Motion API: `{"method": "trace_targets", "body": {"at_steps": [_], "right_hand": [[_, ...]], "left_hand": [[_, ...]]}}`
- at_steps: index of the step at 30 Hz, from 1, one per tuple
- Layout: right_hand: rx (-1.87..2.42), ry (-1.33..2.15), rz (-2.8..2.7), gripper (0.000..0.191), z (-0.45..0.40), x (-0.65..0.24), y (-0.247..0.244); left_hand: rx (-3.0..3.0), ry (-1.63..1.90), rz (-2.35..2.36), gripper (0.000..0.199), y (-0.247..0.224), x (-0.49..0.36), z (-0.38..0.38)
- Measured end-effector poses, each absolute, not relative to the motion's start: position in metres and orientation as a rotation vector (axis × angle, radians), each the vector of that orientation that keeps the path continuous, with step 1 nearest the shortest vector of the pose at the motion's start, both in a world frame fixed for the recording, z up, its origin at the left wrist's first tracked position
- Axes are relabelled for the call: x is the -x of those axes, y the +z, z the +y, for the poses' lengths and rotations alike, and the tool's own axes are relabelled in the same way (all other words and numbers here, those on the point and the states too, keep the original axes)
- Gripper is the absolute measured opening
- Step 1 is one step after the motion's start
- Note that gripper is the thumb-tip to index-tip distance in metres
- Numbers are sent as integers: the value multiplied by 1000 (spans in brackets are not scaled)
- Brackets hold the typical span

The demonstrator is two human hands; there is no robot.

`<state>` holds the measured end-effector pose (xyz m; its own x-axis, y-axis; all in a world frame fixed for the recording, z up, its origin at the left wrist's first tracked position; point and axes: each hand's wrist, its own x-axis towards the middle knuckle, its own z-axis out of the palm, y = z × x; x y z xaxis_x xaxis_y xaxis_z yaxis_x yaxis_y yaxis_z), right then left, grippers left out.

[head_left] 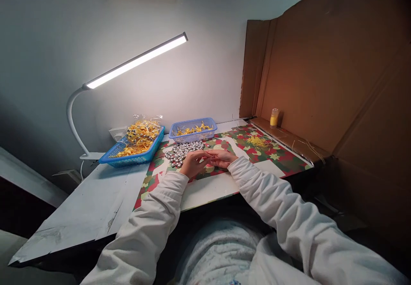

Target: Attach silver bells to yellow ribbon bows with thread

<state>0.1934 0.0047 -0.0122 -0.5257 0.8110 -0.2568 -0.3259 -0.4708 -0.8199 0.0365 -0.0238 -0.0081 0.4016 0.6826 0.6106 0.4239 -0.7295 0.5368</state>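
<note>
My left hand [194, 164] and my right hand [221, 158] meet over the patterned mat, their fingertips together. The fingers of both are closed in toward each other, and whatever they hold is too small to make out. Just beyond my left hand lies a pile of shiny silver beads [181, 150]. A blue-violet basket [192, 138] with yellow pieces stands behind the pile. To the left, a bright blue basket [128, 161] is heaped with yellow pieces and some silver beads. Thin yellow strands [257, 141] lie on the mat to the right.
A lit lamp [138, 60] on a curved white neck rises at the left. Brown cardboard [321, 75] walls the right side, with a small yellow bottle [274, 118] at its foot. The camouflage-patterned mat [289, 156] covers part of the white table [96, 203].
</note>
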Motion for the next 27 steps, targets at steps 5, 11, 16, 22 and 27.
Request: {"method": "trace_targets", "body": {"at_steps": [5,11,16,22,27], "right_hand": [[841,1960,-835,22,9,-194,-13],[801,1805,-757,16,9,-196,-13],[772,1713,-728,14,9,-199,-9],[851,1672,-734,13,7,-201,-8],[863,1656,-779,11,7,-202,-10]], "left_hand": [[-2416,1187,956,19,-8,-37,-23],[-2492,1069,878,17,-10,-38,-25],[-2507,1063,944,15,-5,-40,-24],[-2009,1908,1725,15,46,58,11],[-1960,1213,2137,22,68,170,15]]}}
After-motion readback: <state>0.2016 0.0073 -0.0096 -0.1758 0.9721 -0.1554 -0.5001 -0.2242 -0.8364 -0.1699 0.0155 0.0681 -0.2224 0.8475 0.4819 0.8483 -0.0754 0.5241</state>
